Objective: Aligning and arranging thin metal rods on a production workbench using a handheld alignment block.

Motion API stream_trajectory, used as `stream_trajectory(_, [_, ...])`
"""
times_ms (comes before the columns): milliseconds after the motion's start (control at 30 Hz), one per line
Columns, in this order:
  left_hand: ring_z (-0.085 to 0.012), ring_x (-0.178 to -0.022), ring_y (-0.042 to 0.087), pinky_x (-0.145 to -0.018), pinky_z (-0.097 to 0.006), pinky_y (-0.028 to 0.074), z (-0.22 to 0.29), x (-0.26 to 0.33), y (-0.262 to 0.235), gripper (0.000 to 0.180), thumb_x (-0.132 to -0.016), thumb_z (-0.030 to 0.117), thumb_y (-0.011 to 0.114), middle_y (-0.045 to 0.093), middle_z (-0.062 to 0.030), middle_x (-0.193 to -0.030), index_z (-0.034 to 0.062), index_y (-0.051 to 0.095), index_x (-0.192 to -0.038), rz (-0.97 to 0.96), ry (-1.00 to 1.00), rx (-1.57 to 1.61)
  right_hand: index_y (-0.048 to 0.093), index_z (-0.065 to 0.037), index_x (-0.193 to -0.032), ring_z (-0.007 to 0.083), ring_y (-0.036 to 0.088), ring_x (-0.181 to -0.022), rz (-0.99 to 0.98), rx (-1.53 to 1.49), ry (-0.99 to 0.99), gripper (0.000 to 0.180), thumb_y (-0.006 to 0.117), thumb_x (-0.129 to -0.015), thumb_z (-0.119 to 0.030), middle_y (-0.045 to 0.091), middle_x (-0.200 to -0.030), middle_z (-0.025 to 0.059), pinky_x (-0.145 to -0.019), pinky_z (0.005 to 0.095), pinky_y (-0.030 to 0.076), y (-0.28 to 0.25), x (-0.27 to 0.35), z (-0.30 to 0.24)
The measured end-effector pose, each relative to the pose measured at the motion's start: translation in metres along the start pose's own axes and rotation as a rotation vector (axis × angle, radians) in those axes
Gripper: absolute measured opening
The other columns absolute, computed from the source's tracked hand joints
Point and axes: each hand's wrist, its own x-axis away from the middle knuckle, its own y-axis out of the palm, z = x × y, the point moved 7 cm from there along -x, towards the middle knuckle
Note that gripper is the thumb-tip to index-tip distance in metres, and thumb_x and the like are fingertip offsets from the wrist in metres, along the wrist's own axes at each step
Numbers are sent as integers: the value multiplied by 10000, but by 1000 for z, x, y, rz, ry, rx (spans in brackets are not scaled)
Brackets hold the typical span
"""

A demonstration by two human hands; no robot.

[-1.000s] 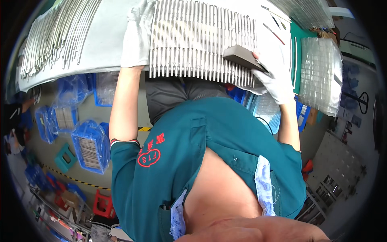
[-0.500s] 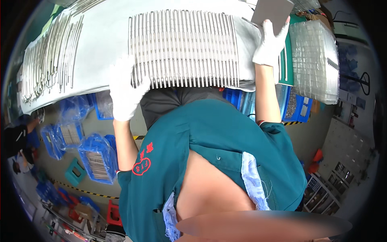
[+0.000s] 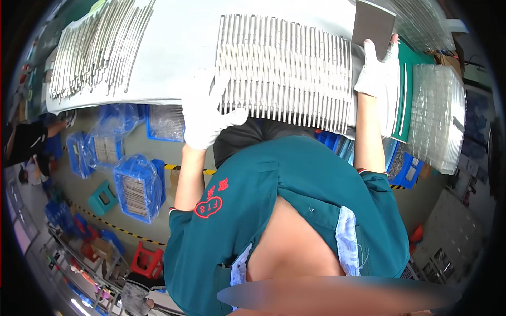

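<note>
Slim metal rods (image 3: 284, 73) lie side by side in a wide, even row on the white-covered table (image 3: 174, 47). My left hand (image 3: 208, 113), in a white glove, is at the row's left end. Its fingers are spread, with the thumb stretched over the near rod ends; whether it presses on them I cannot tell. Beyond the row's right end, my gloved right hand (image 3: 373, 73) grips the lower part of a flat, dark grey-brown rectangular sheet (image 3: 374, 26) between thumb and fingers. The sheet's upper part stands clear of the glove.
More loose rods (image 3: 100, 50) lie at the table's left. Right of my right hand are a green mat (image 3: 406, 105) with a rod on it and a stack of clear plastic trays (image 3: 437, 116). Blue crates (image 3: 138, 192) and a teal stool (image 3: 103, 197) stand on the floor.
The whole view has swung, so the table and rods appear farther right and slightly tilted. My right hand with the sheet is nearer the row's right end. The left hand stays at the left end.
</note>
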Motion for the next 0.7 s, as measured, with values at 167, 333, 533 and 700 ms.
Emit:
stream_trajectory(167, [-400, -1283, 470, -1080, -514, 331, 3, 0, -6, 757, -785, 610, 670, 531, -190, -1371, 117, 588, -1353, -30, -23, 3, 429, 9, -1445, 302, 414, -1369, -43, 0, -39, 738, 769, -821, -190, 434, -1480, 197, -1147, 380, 302, 3, -1, -8])
stream_trajectory(333, [-426, -1213, 512, -1071, -539, 340, 3, -28, -20, 719, -769, 584, 706, 557, -221, -1317, 93, 629, -1288, -45, -33, -1, 467, 11, -1414, 314, 433, -1349, -40, 54, -59, 711, 776, -815, -211, 467, -1444, 199, -1146, 393, 306, 3, -1, -8])
stream_trajectory(533, [-451, -1232, 461, -1062, -515, 333, -6, -66, -16, 762, -762, 564, 714, 504, -265, -1360, 110, 566, -1356, -147, 147, -104, 480, 32, -1394, 313, 449, -1334, -54, 113, -114, 709, 780, -806, -228, 492, -1420, 193, -1136, 393, 319, 8, -2, -11])
stream_trajectory(700, [-453, -1266, 440, -1098, -519, 293, -10, -63, -8, 797, -761, 619, 673, 469, -255, -1416, 182, 523, -1410, -216, 213, -138, 489, 39, -1386, 305, 449, -1332, -55, 56, -56, 695, 776, -806, -213, 491, -1422, 196, -1138, 386, 311, 7, -3, -8])
